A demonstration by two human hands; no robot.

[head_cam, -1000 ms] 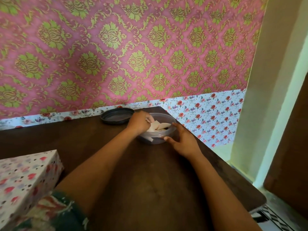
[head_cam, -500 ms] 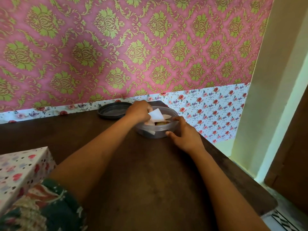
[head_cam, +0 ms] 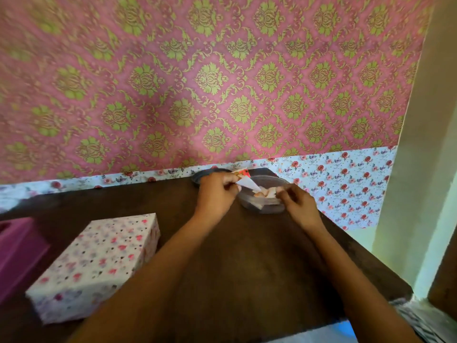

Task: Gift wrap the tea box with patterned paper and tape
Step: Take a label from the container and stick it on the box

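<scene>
At the left edge of the surface [head_cam: 247, 273] stands a purple object [head_cam: 19, 253], cut off by the frame and too blurred to identify. Just to its right, towards the front-left corner, lies the tea box [head_cam: 99, 263], flat and fully covered in white paper with small pink and dark flowers, one corner pointing at the back edge. Further right, against the back edge, a dark round lid [head_cam: 204, 175] lies flat, partly hidden by the left hand [head_cam: 217, 194]. That hand's fingers are curled and pinch a white paper slip [head_cam: 248, 181] with a red-printed end, held above a clear container [head_cam: 262, 206] near the back-right corner. More pale slips lie inside the container. The right hand [head_cam: 300, 210] is at the container's right rim, its fingers curled and pinching that rim. Behind stands a pink and green patterned wall [head_cam: 222, 82].
</scene>
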